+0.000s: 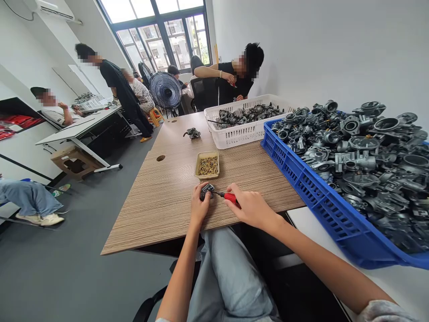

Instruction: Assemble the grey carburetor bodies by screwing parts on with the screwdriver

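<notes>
My left hand point(199, 206) is closed around a small dark metal part point(205, 190) resting on the wooden table point(167, 197) near its front edge. My right hand point(250, 206) grips a red-handled screwdriver point(230, 197), whose thin shaft points left into the metal part. Just beyond the part sits a small tan tray point(208, 165) filled with brass screws.
A blue crate point(301, 183) heaped with grey metal castings stands on the right. A white basket point(241, 132) of similar parts lies behind it, and one loose part point(192, 133) lies on the table. A person in black sits at the far end; other people, desks and a fan point(165, 91) are at the left.
</notes>
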Demonstrator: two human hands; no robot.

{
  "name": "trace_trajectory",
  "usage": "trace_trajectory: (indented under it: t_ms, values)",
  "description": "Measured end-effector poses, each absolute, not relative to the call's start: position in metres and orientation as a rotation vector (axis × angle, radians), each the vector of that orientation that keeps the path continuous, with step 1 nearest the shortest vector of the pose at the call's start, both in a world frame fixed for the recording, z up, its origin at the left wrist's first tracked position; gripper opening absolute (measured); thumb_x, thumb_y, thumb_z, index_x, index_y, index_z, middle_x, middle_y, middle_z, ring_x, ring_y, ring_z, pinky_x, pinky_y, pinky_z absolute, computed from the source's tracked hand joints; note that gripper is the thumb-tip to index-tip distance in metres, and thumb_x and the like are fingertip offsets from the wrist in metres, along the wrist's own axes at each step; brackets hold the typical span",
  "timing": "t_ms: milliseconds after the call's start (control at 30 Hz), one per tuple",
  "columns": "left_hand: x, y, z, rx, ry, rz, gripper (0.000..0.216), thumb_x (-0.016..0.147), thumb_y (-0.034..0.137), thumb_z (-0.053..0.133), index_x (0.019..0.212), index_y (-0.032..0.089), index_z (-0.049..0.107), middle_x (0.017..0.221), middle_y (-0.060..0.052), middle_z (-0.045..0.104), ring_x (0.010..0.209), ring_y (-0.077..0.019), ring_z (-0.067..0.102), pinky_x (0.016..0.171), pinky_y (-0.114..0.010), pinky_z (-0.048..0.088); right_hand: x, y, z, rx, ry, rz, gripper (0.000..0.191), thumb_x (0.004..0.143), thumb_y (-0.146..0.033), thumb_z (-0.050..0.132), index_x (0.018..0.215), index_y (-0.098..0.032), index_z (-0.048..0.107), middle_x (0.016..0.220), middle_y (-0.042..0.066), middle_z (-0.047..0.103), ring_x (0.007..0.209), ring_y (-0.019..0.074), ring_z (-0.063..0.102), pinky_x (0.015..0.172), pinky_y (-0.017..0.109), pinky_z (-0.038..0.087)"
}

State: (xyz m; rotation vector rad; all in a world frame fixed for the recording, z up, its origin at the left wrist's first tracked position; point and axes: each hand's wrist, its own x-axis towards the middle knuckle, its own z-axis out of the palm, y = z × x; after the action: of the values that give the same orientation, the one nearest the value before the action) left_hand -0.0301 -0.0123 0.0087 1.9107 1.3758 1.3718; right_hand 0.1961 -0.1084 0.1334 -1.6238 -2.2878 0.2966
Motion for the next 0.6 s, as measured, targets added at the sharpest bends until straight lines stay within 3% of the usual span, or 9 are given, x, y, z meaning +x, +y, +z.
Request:
trace_trajectory:
  t_ms: [167, 600]
  values:
    - [-0.0308, -0.0120, 0.0086, 1.921, 1.375, 1.362, 0.034, 0.097, 0.021, 0.061, 0.129, 0.024, 0.072, 0.131, -0.011, 0.070, 0.129, -0.0279, 0.063, 0.121, -0.050, 0.047, 0.1989, -0.1093, 0.1348, -1.557, -2.312, 0.342, 0.022, 0.113, -0.036, 0.049, 0.130, -0.022, 0.048, 0.104, 0.005, 0.081, 0.089, 0.0239, 0.078, 0.070, 0.029, 0.037]
    - [-0.0299, -0.0120, 0.0082, 1.932, 1.386, 1.373, 0.033, 0.098, 0.021, 0.062, 0.129, 0.024, 0.072, 0.131, -0.011, 0.070, 0.129, -0.0277, 0.063, 0.121, -0.049, 0.048, 0.1938, -0.1037, 0.1337, -1.849, -2.136, 0.303, 0.030, 0.116, -0.051, 0.046, 0.120, -0.022, 0.053, 0.096, 0.007, 0.081, 0.090, 0.0275, 0.081, 0.067, 0.030, 0.036]
